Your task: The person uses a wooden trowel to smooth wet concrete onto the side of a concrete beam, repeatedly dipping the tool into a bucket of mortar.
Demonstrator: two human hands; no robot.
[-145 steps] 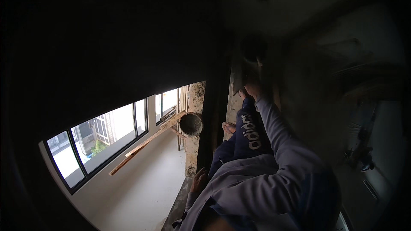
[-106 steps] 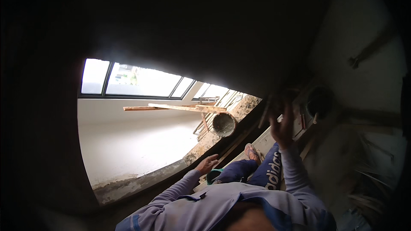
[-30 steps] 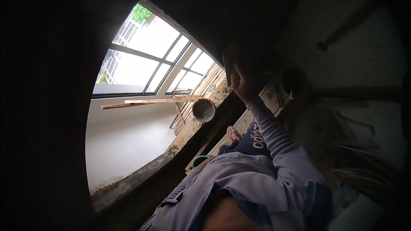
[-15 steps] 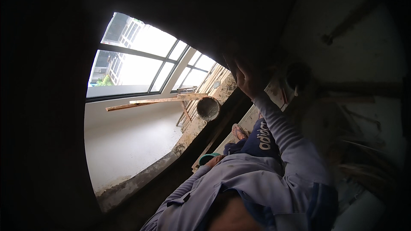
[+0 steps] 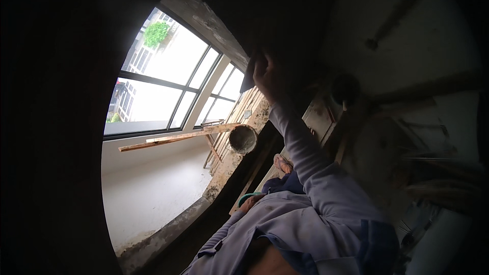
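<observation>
The right arm is stretched upward, and the right hand (image 5: 267, 74) is at the dark wall (image 5: 285, 25), near the opening. Its fingers are bent and clamped on a dark flat tool (image 5: 247, 78). This tool is perhaps a trowel, but the shadow hides most of it. It stands out to the left of the hand, with its lower corner against the bright window (image 5: 160, 89); I cannot tell whether it touches the wall.

The left hand (image 5: 249, 203) is low, close to the front of the pale shirt (image 5: 285, 216), just beside a green rim (image 5: 244, 199). Whether these fingers are apart or together, I cannot tell.

Between the hands, and more to the left, a round bucket (image 5: 242, 129) with grey stuff inside is on the stained ledge (image 5: 216, 187). Two long planks (image 5: 178, 136) reach leftward from near the bucket, and thin sticks (image 5: 220, 146) lean behind it. A foot (image 5: 282, 164) in a sandal rests on a pale board (image 5: 270, 174) below the right forearm. To the right of the right hand, well apart from it, there is a dark pail (image 5: 345, 87) in the shade.
</observation>
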